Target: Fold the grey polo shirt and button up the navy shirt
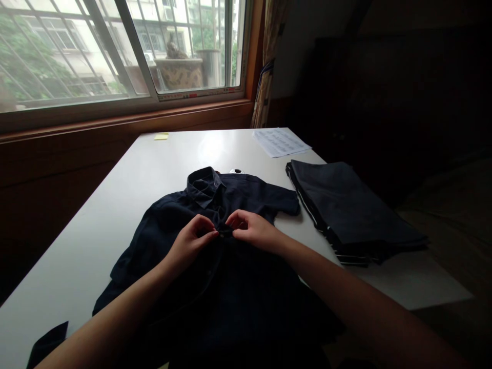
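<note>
A dark navy short-sleeved shirt lies spread face up on the white table, collar toward the window. My left hand and my right hand meet at the shirt's front placket just below the collar. Both hands are closed in a pinch on the fabric there, fingertips nearly touching each other. What sits between the fingertips is too dark to make out beyond the shirt cloth.
A stack of folded dark garments lies at the right of the table. A printed paper sheet rests at the far right corner, a yellow sticky note at the far edge, a small round object behind the collar. A window runs along the back.
</note>
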The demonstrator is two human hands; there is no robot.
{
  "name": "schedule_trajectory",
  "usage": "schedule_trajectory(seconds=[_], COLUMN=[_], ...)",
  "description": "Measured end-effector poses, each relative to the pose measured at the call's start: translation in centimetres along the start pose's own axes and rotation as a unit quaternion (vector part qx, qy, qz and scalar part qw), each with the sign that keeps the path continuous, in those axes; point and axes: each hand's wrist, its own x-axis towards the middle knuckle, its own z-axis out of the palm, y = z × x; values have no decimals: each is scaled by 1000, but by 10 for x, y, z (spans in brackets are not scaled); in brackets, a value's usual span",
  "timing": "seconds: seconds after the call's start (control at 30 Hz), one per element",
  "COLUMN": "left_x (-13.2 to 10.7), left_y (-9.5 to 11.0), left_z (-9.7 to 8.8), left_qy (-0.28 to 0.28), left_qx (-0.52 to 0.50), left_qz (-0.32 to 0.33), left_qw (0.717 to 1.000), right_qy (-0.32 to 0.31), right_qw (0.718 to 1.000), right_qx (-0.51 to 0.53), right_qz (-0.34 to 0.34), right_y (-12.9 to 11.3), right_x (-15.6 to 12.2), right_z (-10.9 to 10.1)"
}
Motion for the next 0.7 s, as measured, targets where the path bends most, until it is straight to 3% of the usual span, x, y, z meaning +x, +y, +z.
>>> schedule_trajectory(seconds=[0.13, 0.33, 0.53, 0.7], left_x=[-1, 0, 1, 0], left_y=[-1, -1, -2, 0], left_z=[3, 2, 1, 3], left_qy=[-4, 12, 37, 23], left_qx=[22, 22, 27, 90], left_qz=[10, 20, 27, 50], left_qw=[1000, 999, 999, 994], right_qy=[-41, -121, -182, -181], right_qw=[998, 990, 974, 946], right_qx=[-40, 20, -132, -266], right_qz=[14, 73, 43, -21], right_y=[-9, -15, -12, -21], right_x=[0, -11, -40, -75], right_z=[-13, -22, -28, -13])
